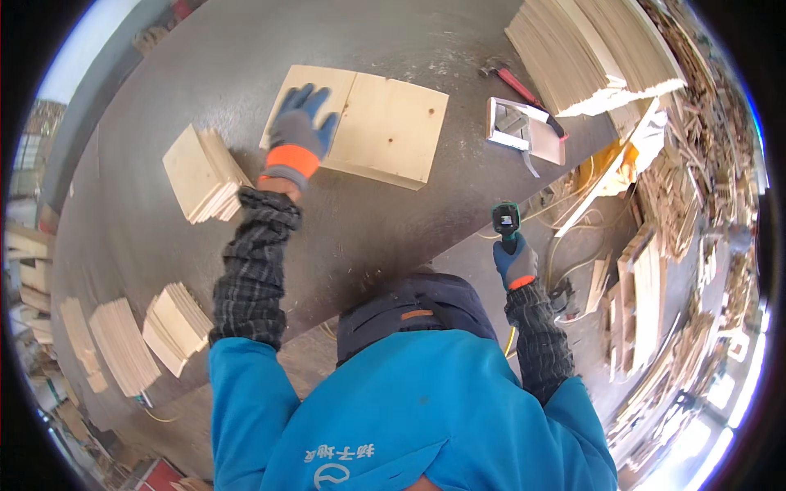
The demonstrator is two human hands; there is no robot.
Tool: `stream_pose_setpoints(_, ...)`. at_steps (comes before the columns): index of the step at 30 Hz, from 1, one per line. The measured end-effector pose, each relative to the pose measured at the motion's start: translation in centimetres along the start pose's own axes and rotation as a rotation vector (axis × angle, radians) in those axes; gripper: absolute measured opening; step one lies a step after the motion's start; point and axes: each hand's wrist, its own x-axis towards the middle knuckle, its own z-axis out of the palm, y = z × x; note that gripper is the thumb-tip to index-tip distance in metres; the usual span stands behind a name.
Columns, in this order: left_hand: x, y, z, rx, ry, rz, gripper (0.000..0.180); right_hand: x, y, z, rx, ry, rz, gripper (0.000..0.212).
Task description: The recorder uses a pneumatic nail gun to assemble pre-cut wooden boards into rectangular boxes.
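My left hand (296,129), in a grey and blue glove with an orange cuff, lies with spread fingers on the left part of a shallow wooden box (391,124). The box's pale top has a seam between two boards and a few knots. Off the table's edge, on the right, my gloved right hand (517,263) is closed round the handle of a green and black nail gun (506,218). The tool is apart from the wood. Its nose cannot be made out from here.
Board stacks stand left of the box (205,173), at the lower left (124,348) and at the far right (594,53). A hammer (520,84) lies by an open carton (524,131) with grey strips. Yellow hose (565,225) loops below the table's right edge.
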Motion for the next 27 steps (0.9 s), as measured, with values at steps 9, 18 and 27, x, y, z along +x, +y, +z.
stream_pose_setpoints(9,4.5,17.7,11.0,0.115,-0.304,0.090,0.094,-1.8,-1.8,-2.7,0.037,-0.067,-0.046,0.044)
stream_pose_setpoints(18,4.4,15.5,13.0,0.109,-0.318,0.186,0.049,-4.8,4.3,-3.6,0.106,-0.114,0.125,0.047)
stream_pose_setpoints(27,-3.5,15.2,6.1,0.016,-0.514,0.351,0.039,-3.9,4.4,-3.6,0.085,-0.163,0.086,0.041)
